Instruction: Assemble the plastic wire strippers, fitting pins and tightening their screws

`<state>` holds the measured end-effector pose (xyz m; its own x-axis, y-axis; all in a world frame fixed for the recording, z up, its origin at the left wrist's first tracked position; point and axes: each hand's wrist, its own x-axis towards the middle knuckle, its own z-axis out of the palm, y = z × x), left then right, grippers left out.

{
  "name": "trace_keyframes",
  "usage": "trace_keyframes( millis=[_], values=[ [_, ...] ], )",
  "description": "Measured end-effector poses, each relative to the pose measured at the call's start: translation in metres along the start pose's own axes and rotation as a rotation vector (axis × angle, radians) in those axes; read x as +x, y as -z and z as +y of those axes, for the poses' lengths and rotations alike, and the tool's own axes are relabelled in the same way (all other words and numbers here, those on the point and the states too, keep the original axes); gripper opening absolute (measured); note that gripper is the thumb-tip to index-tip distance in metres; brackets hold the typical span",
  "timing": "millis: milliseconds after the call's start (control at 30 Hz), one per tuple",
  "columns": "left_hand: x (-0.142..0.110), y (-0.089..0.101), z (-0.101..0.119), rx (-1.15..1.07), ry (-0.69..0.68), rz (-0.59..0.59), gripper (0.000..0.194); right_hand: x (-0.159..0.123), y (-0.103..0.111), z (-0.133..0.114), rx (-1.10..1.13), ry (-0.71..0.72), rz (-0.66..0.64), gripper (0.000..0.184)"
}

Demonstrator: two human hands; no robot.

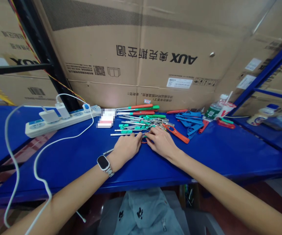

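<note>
My left hand [128, 145] is closed around a long-necked lighter, mostly hidden beneath it. The lighter's metal tube [108, 151] sticks out to the left by the wrist, and a bit of orange shows between my hands. My right hand [162, 141] meets the left one, its fingers pinched at the lighter's inner end; what they grip is too small to make out. Just beyond lies a pile of metal tubes with green parts [133, 123] and thin wires. An orange handle shell [177, 133] rests right of my right hand, near stacked blue handle shells [191, 120].
A white power strip [57, 122] with plugged-in chargers and a looping white cable [37, 163] occupies the left. Several red and green lighters [143, 107] lie behind the pile. At the right stand a bottle [211, 111] and a cup [225, 110]. Cardboard [94, 39] walls the back.
</note>
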<state>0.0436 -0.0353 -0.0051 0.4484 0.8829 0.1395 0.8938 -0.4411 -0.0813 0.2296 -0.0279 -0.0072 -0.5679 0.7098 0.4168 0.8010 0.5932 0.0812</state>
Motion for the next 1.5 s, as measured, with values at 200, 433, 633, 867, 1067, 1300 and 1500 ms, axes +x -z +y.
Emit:
trace_keyframes(
  millis=[200, 433, 633, 867, 1067, 1300, 1500],
  values=[
    [0.001, -0.002, -0.001, 0.006, 0.007, 0.009, 0.038, -0.007, -0.005, 0.002, 0.071, -0.02, 0.036, 0.025],
    [0.001, 0.002, 0.0, -0.011, 0.008, -0.027, 0.039, -0.01, -0.012, 0.0, 0.175, -0.149, 0.029, 0.026],
    [0.001, 0.004, 0.0, -0.009, 0.019, -0.036, 0.041, -0.009, -0.016, -0.001, 0.197, -0.166, 0.03, 0.025],
    [0.002, 0.003, -0.001, 0.003, 0.01, -0.02, 0.039, -0.006, -0.014, -0.002, 0.241, -0.197, 0.027, 0.022],
    [0.005, 0.005, -0.003, 0.008, 0.02, -0.024, 0.037, 0.001, -0.012, 0.0, 0.241, -0.22, -0.006, 0.013],
    [0.008, 0.007, -0.007, -0.025, 0.023, -0.059, 0.035, 0.01, -0.007, 0.003, 0.261, -0.213, -0.063, 0.006],
    [0.008, 0.004, -0.008, -0.018, 0.013, -0.051, 0.036, 0.009, -0.003, 0.008, 0.286, -0.192, -0.087, 0.006]
  ],
)
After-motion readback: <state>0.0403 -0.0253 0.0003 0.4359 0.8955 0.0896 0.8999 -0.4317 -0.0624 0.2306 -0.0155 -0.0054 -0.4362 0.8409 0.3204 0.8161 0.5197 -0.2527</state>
